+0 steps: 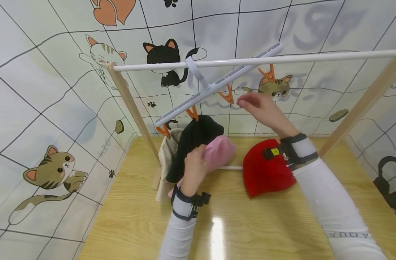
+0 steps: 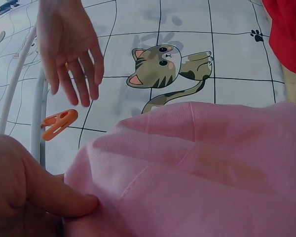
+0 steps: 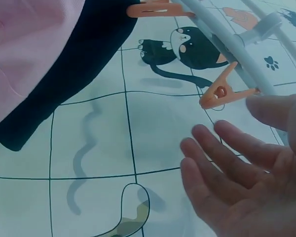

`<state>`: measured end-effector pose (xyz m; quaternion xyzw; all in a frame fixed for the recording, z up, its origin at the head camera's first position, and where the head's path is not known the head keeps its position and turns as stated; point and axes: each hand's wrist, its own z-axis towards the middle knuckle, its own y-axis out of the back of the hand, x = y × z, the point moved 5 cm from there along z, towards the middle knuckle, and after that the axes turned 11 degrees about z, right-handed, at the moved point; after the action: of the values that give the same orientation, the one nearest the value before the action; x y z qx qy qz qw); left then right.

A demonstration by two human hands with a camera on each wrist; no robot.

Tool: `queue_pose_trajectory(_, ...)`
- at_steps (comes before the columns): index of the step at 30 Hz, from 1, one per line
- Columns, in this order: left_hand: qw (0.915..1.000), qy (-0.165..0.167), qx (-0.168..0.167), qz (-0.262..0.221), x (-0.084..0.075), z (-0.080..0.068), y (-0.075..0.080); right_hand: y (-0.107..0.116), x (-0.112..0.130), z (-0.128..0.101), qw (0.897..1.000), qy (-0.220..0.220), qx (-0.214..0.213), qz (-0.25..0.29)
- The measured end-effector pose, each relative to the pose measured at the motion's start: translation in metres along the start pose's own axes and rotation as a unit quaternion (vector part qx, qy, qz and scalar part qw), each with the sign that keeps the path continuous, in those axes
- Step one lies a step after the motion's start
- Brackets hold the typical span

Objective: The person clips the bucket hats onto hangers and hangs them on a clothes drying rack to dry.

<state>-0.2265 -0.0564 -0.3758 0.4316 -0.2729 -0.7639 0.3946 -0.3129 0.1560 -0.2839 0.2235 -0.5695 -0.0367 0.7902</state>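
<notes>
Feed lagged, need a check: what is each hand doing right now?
Left hand: holding the pink cap.
Right hand: open, fingers straight, holding nothing, near an orange clip.

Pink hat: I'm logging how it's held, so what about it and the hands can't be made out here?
- Pink hat: head view, the left hand and black hat cover its near side; left wrist view cuts off its edges.
- Left hand's fingers: mostly hidden behind the fabric.
- Right hand: contact with the orange clip unclear.
</notes>
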Motion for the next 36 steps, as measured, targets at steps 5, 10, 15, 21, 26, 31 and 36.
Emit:
queue_pose_trajectory(5, 1.0000, 0.004, 0.002, 0.002, -0.001, -0.001, 0.000, -0.003, 0.010, 0.022, 0.999, 0.019, -0.011, 0.031)
queue_pose_trajectory(10, 0.9999, 0.009, -0.002, -0.007, -0.002, -0.004, 0.000, -0.013, 0.017, 0.035, 0.996, 0.033, -0.015, 0.084)
queue_pose_trajectory(15, 0.9999, 0.009, -0.001, -0.011, -0.005, -0.005, 0.000, -0.016, 0.020, 0.036, 0.992, 0.055, -0.025, 0.112)
queue_pose_trajectory(21, 0.9999, 0.004, -0.009, -0.008, -0.008, -0.002, 0.000, -0.017, 0.019, 0.030, 0.990, 0.047, -0.022, 0.134)
queue_pose_trajectory(26, 0.9998, 0.004, -0.012, -0.017, -0.010, 0.001, -0.003, -0.024, 0.017, 0.025, 0.982, 0.029, 0.009, 0.185)
queue_pose_trajectory(31, 0.9997, 0.003, -0.012, -0.022, -0.011, 0.004, -0.003, -0.034, 0.018, 0.021, 0.972, 0.029, 0.034, 0.230)
queue_pose_trajectory(36, 0.9994, 0.002, -0.007, -0.034, -0.011, 0.010, 0.001, -0.041, 0.019, 0.019, 0.973, 0.021, 0.047, 0.227)
